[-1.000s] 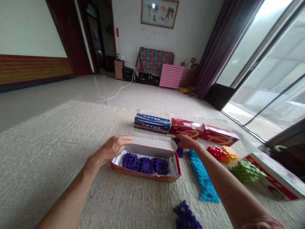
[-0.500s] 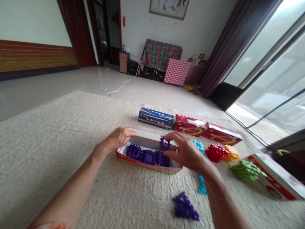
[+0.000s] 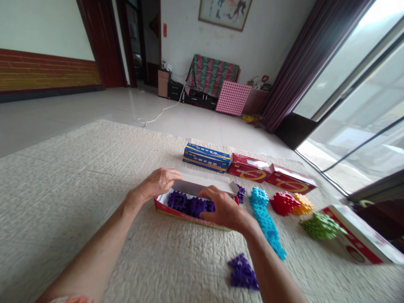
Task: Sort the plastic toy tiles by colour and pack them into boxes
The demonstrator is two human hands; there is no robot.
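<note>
A long red open box (image 3: 195, 221) with a white inside lies on the quilted mat, its lid flap (image 3: 206, 181) raised at the back. Several purple interlocking plastic blocks (image 3: 178, 201) sit in it. My left hand (image 3: 164, 180) is closed on the flap near the box's back left corner. Inside the box, the fingers and thumb of my right hand (image 3: 221, 206) close around a purple block (image 3: 197, 207), partly hidden by the hand. More purple blocks lie outside, by the box's right end (image 3: 240, 193) and in front (image 3: 242, 272).
Light blue blocks (image 3: 268, 225) run in a row to the right, near red (image 3: 283, 203), yellow (image 3: 303, 203) and green (image 3: 323, 226) piles. A blue box (image 3: 206, 158) and two red boxes (image 3: 249, 167) stand behind. A white-and-red box (image 3: 366, 233) is at far right.
My right hand has moved left and down into the box with the purple block, which it held above the box before. The left hand stays on the flap.
</note>
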